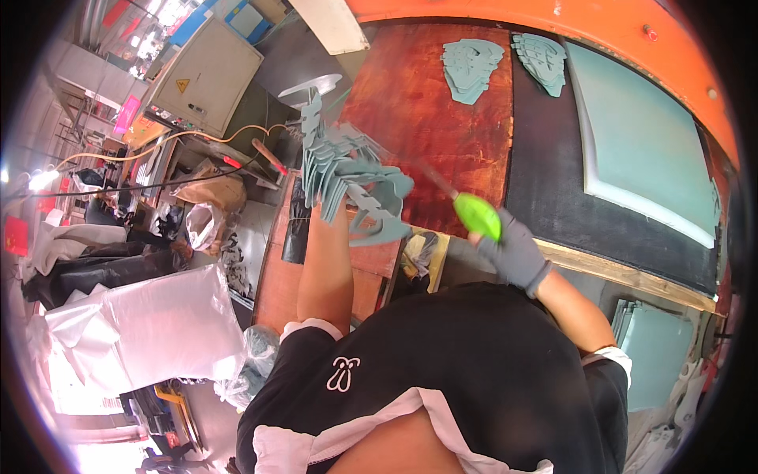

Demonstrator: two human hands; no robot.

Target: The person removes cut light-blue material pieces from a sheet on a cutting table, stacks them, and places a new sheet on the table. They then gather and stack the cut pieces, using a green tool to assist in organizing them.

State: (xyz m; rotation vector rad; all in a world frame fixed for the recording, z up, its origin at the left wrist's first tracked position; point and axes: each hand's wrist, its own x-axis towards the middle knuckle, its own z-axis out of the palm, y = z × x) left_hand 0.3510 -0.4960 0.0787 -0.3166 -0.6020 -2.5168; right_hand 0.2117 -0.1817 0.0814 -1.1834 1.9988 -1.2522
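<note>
A thick bunch of teal die-cut sheet pieces (339, 178), with slots and curved outlines, hangs fanned out over my left hand (330, 213). They are held up at the left edge of the reddish-brown board, and they hide most of the fingers. My right hand (513, 251), in a grey glove, is closed round the bright green handle of a thin-shafted tool (478, 216). Its shaft points up and left toward the bunch and is blurred, so its tip cannot be made out.
On the reddish-brown board (426, 87) lies a stack of teal cut pieces (472, 69); another stack (541, 63) sits on the dark board (545, 158). Large teal sheets (643, 134) lie at right, below an orange machine beam (553, 11). A cabinet (207, 79) and cables stand left.
</note>
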